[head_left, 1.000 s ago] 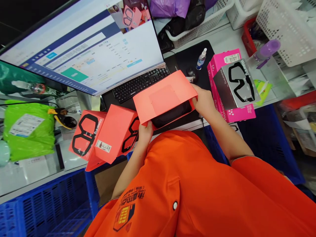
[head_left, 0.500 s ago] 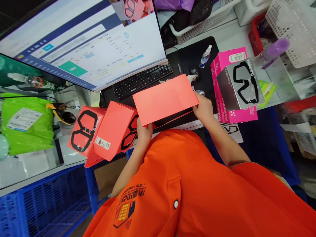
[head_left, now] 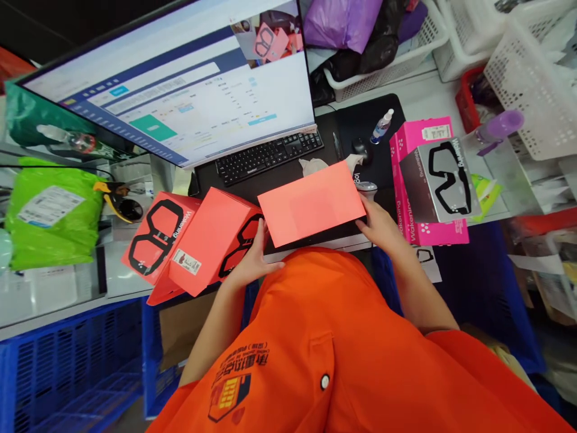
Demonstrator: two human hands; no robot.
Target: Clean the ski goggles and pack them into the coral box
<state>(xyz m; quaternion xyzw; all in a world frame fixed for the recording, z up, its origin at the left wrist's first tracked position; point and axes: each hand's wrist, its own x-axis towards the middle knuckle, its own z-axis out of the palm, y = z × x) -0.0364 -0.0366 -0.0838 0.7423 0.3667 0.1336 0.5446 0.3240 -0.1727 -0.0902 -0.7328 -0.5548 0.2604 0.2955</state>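
Left hand's [head_left: 249,264] fingers have come off the coral box [head_left: 311,202] between the hands and spread wide; right hand [head_left: 382,224] touches its right end, grip unclear. "Wakening" marks the grey box [head_left: 421,186] and pink packaging [head_left: 444,235] beneath.

- Coral box [head_left: 312,204]: upper panel, raised a second ago above dark contents, now lowered, hiding them
- Left hand [head_left: 250,263]: formerly gripping the near left corner, now open beside it, thumb spread away
- Right hand [head_left: 380,224]: thumb now extended below the right corner
- Crumpled white tissue [head_left: 313,166]: now exposed behind the box
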